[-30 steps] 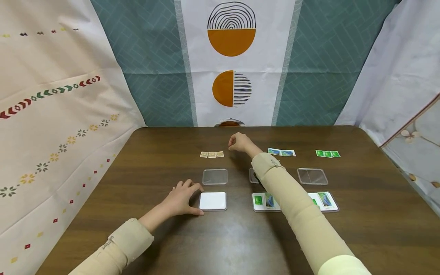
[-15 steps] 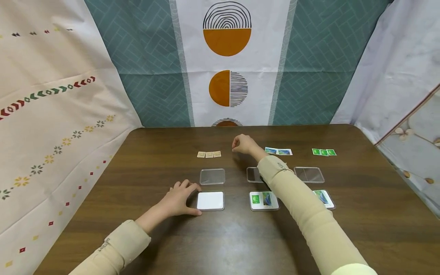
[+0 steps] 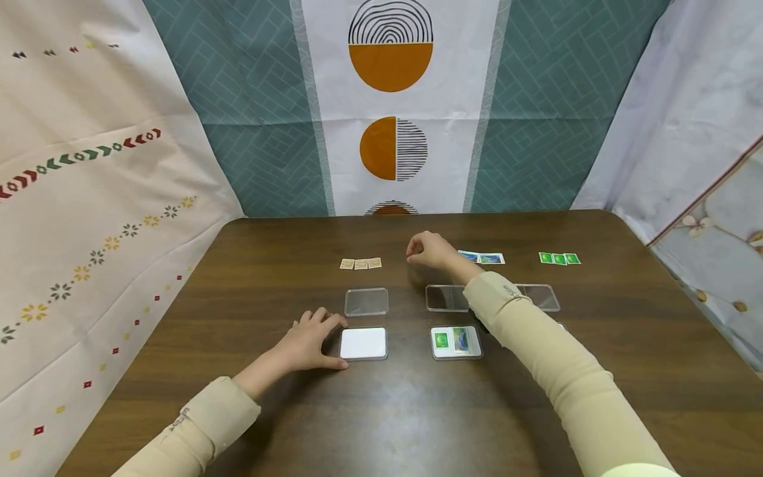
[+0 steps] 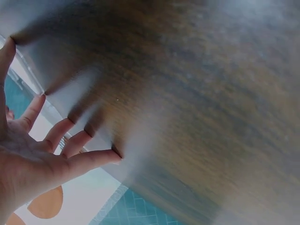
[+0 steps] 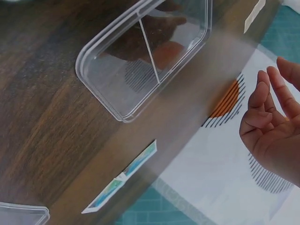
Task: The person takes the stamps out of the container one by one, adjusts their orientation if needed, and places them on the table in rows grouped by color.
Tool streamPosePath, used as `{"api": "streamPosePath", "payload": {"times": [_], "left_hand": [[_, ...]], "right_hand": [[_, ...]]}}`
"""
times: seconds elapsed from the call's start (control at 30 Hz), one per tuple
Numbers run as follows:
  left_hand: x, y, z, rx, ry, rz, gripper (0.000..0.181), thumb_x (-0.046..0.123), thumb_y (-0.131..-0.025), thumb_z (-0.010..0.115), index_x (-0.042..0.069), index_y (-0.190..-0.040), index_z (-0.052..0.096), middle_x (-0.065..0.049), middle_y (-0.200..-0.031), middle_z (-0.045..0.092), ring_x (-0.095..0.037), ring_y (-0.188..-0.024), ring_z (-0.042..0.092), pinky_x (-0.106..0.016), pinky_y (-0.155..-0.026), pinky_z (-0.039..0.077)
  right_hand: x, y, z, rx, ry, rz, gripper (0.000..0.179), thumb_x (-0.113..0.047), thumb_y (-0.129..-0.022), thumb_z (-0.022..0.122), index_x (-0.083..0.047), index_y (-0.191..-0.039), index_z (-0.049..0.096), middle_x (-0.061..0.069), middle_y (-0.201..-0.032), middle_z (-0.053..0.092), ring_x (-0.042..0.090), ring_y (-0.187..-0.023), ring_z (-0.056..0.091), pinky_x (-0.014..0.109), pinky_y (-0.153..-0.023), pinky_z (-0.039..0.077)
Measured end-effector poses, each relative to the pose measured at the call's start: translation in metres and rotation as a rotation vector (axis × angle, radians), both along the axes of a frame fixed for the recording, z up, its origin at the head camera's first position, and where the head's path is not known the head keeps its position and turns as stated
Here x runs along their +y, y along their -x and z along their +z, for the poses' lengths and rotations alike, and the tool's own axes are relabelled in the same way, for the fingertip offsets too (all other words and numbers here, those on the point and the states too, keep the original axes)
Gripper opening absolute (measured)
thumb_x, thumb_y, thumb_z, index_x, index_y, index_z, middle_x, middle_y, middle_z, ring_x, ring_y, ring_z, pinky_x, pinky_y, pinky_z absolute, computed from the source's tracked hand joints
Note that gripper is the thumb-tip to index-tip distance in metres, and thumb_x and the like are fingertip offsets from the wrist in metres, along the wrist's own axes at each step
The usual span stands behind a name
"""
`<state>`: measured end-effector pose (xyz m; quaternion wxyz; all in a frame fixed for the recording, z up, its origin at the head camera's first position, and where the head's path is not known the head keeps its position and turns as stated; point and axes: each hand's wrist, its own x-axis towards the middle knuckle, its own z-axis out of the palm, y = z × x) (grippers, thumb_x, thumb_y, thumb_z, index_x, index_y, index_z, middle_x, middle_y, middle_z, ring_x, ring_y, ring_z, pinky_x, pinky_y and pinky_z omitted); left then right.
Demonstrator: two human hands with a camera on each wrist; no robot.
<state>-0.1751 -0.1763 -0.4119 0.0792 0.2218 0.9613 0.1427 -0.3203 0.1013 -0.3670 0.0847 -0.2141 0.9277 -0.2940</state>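
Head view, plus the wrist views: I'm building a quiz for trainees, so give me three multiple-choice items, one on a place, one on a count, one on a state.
1. Where does the left hand rest?
A. beside the white tray
B. on the green stamps
C. off the table

2. How many tan stamps lie in the far row?
A. one
B. three
C. six

3. What does the right hand hold?
A. a clear lid
B. a green stamp
C. nothing that shows

Key:
1 A, its fingers touch the tray's left edge.
2 B, three lie side by side.
3 C, the right wrist view shows loosely curled fingers and nothing between them.
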Motion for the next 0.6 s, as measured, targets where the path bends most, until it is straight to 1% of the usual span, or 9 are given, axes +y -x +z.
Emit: {"api": "streamPosePath", "payload": {"times": [0.13,0.2,0.43,0.5,0.6], "left_hand": [[0.000,-0.001,0.000,0.021,-0.004,-0.015,0.066,0.047,-0.069,0.080,0.017,-0.122,0.054,-0.012,-0.116,0.052,-0.038,-0.105,0.048,-0.071,-0.086,0.037],[0.000,-0.001,0.000,0.023,-0.003,-0.020,0.066,0.047,-0.069,0.079,0.017,-0.123,0.054,-0.012,-0.117,0.052,-0.038,-0.105,0.048,-0.071,-0.086,0.037],[0.000,-0.001,0.002,0.004,0.019,-0.042,0.072,0.050,-0.067,0.080,0.018,-0.125,0.053,-0.010,-0.119,0.051,-0.037,-0.106,0.048,-0.071,-0.087,0.038],[0.000,-0.001,0.004,0.001,0.037,-0.050,0.074,0.051,-0.066,0.080,0.019,-0.126,0.052,-0.010,-0.120,0.051,-0.037,-0.108,0.048,-0.070,-0.087,0.038],[-0.001,-0.001,0.009,-0.001,0.074,-0.046,0.077,0.051,-0.065,0.081,0.019,-0.128,0.051,-0.011,-0.125,0.050,-0.038,-0.113,0.049,-0.071,-0.088,0.036]], "right_hand": [[0.002,-0.005,0.005,0.024,-0.008,0.026,0.008,-0.009,-0.083,0.066,-0.004,-0.089,0.064,0.007,-0.074,0.065,0.014,-0.068,0.054,0.027,-0.068,0.043],[0.003,-0.009,0.006,0.023,-0.003,0.032,0.007,-0.010,-0.084,0.066,-0.005,-0.089,0.065,0.005,-0.072,0.064,0.013,-0.066,0.052,0.026,-0.066,0.041],[0.012,-0.021,0.013,0.014,0.042,0.060,0.008,-0.009,-0.085,0.064,-0.004,-0.091,0.066,0.008,-0.078,0.066,0.013,-0.068,0.053,0.026,-0.066,0.043],[0.015,-0.025,0.015,0.013,0.059,0.065,0.007,-0.008,-0.085,0.064,-0.004,-0.091,0.066,0.011,-0.080,0.067,0.013,-0.067,0.053,0.026,-0.065,0.043],[0.018,-0.029,0.016,0.019,0.090,0.088,0.006,-0.008,-0.086,0.064,-0.004,-0.090,0.066,0.013,-0.081,0.066,0.013,-0.066,0.051,0.026,-0.064,0.043]]}}
